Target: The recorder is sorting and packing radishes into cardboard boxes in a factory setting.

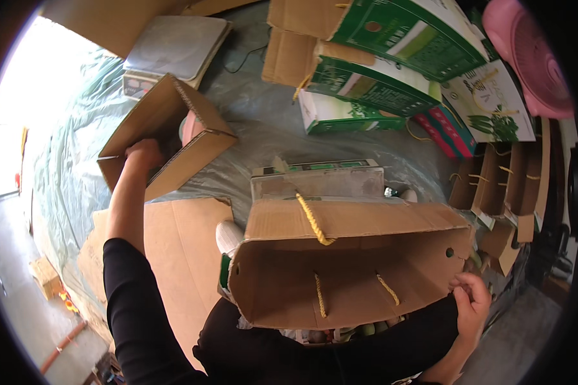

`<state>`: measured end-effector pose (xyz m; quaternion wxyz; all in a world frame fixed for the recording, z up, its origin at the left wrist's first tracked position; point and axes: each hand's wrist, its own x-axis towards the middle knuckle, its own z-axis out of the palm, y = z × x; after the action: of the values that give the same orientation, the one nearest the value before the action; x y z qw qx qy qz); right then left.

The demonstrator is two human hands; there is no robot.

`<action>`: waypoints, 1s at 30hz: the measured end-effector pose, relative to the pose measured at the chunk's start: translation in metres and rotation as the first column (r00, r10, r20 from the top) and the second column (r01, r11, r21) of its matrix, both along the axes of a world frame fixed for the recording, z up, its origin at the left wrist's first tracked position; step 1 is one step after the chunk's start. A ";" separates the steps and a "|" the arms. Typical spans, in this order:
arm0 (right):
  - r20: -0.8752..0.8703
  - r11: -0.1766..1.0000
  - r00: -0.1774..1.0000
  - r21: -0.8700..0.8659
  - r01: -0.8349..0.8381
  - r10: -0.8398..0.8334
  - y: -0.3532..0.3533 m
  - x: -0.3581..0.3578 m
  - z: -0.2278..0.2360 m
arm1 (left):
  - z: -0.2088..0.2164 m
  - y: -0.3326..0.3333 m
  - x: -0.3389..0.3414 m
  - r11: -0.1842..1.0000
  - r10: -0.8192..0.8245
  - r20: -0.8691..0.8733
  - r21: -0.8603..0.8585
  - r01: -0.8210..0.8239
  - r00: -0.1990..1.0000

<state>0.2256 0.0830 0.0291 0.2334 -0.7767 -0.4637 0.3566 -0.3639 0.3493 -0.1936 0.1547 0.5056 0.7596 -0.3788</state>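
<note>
A large open cardboard carton (359, 221) with yellow rope handles (313, 218) lies across my lap, its hollow inside facing up. At its right end my right hand (474, 301) is closed, the curled fingertips at the carton's edge. Off to the left, my left hand (146, 154) reaches into a smaller open cardboard box (192, 160). Its fingers are hidden inside, so what they hold does not show. Something round and pink (189, 128) sits in that smaller box, partly covered by its wall.
A weighing scale (176, 48) stands behind the small box. Green and white cartons (379, 83) are piled at the far right, beside a pink fan (530, 58). More rope-handled cartons (494, 183) stand at right. A flat cardboard sheet (180, 250) lies at left.
</note>
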 end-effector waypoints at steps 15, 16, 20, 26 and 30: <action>0.040 0.999 0.999 0.039 -0.034 0.033 0.000 0.001 0.000 | -0.020 -0.014 -0.045 0.953 -0.277 0.136 -0.086 0.290 0.951; 0.039 0.998 0.998 0.041 -0.048 0.046 0.000 0.002 0.000 | -0.018 -0.015 -0.043 0.948 -0.292 0.147 -0.086 0.306 0.945; 0.031 0.994 0.996 0.063 -0.086 0.084 0.001 0.003 0.003 | -0.010 -0.025 -0.052 0.930 -0.367 0.264 0.088 0.357 0.892; 0.047 0.989 0.989 0.053 -0.140 0.137 0.006 0.001 0.008 | -0.018 -0.042 -0.091 0.899 -0.437 0.333 0.182 0.398 0.836; 0.030 0.987 0.989 0.071 -0.146 0.144 -0.001 0.006 0.008 | 0.002 -0.033 -0.042 0.986 -0.122 0.470 0.157 0.053 0.874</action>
<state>0.2318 0.0823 0.0374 0.2290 -0.7363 -0.5346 0.3457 -0.4056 0.3166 -0.1913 0.2844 0.6267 0.6987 -0.1953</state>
